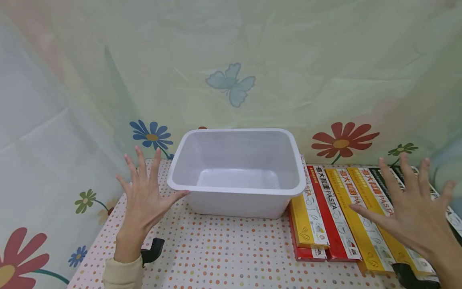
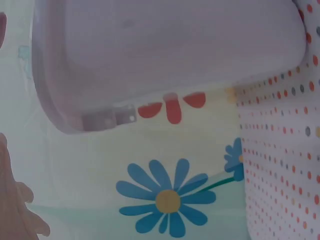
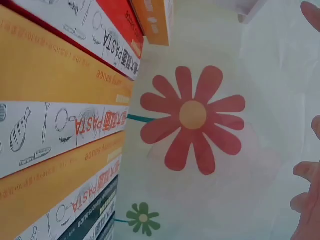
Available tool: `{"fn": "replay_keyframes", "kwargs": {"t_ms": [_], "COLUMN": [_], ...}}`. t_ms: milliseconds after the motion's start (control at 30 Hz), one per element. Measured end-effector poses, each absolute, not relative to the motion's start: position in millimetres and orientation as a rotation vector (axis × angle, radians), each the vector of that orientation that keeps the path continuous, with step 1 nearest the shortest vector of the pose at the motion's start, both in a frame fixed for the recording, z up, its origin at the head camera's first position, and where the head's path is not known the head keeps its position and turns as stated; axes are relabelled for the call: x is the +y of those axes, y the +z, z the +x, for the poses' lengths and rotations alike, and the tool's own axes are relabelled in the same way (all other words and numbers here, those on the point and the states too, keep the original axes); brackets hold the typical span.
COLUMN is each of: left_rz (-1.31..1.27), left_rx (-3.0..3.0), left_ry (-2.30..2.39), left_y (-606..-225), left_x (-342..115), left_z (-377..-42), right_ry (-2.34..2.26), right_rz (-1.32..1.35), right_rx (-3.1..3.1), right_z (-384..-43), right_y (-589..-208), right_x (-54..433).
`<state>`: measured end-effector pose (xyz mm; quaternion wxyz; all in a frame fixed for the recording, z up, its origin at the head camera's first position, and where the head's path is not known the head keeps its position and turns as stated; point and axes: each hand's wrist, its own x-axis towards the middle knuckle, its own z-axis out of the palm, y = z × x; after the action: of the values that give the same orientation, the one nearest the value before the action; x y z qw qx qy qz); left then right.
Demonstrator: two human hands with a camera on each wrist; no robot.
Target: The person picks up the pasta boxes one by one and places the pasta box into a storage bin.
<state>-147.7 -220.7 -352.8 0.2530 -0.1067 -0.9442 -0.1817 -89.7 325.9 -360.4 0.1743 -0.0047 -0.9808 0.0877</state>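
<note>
both hands up, fingers spread wide. we see the left hand (image 1: 144, 200) just left of the white tub (image 1: 238, 204), thumb pointing at its near left corner; we can't tell if the thumb touches the rim. tub sits mid-table, upright, and we can see down to its floor. right hand (image 1: 415, 212) is held over the right end of the pasta boxes; in the right wrist view its fingertips show at the edge, apart from the boxes. boxes lie in a row right of the tub. nearest the tub, we have a yellow box (image 1: 304, 224) stacked on a red one (image 1: 306, 253); then red, two yellow, dark green at the far right, partly hidden behind the hand. spotted cloth (image 1: 216, 249) underneath, flowered curtain (image 1: 281, 60) behind.
</note>
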Motion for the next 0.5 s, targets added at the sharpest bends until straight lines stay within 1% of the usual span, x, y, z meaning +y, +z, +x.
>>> {"fn": "replay_keyframes", "kwargs": {"t_ms": [200,500], "left_rz": [-0.264,-0.229], "left_rx": [-2.534,-2.342], "left_ry": [-0.565,-0.776], "left_y": [-347.2,-347.8], "left_x": [-205.9,-166.5], "left_z": [-131.6,-98.7], "right_ry": [0.281,0.387], "right_rz": [0.022,0.167], "right_rx": [-2.760,-2.678], "right_z": [-83.2,-67.0], "right_y": [-359.3,-368.5], "right_x": [317.0,290.9]}}
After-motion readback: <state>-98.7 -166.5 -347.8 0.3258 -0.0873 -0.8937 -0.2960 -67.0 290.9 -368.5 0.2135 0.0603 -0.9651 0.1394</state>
